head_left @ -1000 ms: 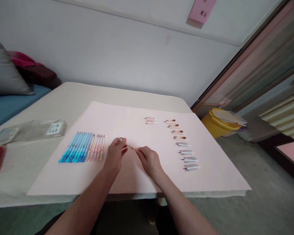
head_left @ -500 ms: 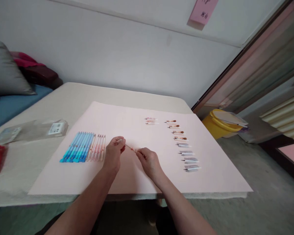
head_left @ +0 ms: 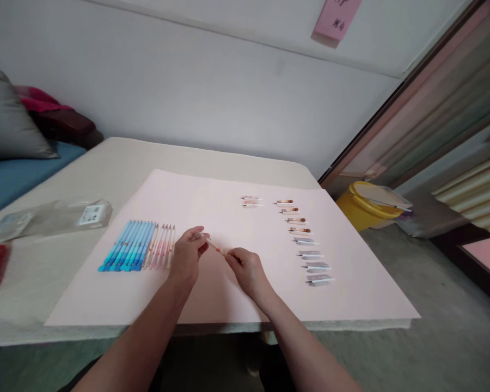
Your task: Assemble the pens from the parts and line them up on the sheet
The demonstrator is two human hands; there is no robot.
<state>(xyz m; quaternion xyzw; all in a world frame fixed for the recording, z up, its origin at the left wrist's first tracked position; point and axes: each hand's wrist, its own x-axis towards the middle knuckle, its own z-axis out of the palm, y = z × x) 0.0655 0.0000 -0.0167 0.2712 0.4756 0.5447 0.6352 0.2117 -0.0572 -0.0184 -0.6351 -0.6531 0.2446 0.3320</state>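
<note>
1. Gripping the pinkish pen (head_left: pixel 216 247) over the pink sheet (head_left: pixel 212 190), between its side edges: my left hand (head_left: pixel 187 253) clamps one end, right hand (head_left: pixel 247 269) the other.
2. Toward left edge: blue pens (head_left: pixel 133 245), pink pens (head_left: pixel 160 245) lined up; I'd call those done.
3. Probably left: pinkish pieces (head_left: pixel 250 203) toward back edge, brown-ended pieces (head_left: pixel 299 230) and grey pieces (head_left: pixel 316 267) toward right edge.
</note>
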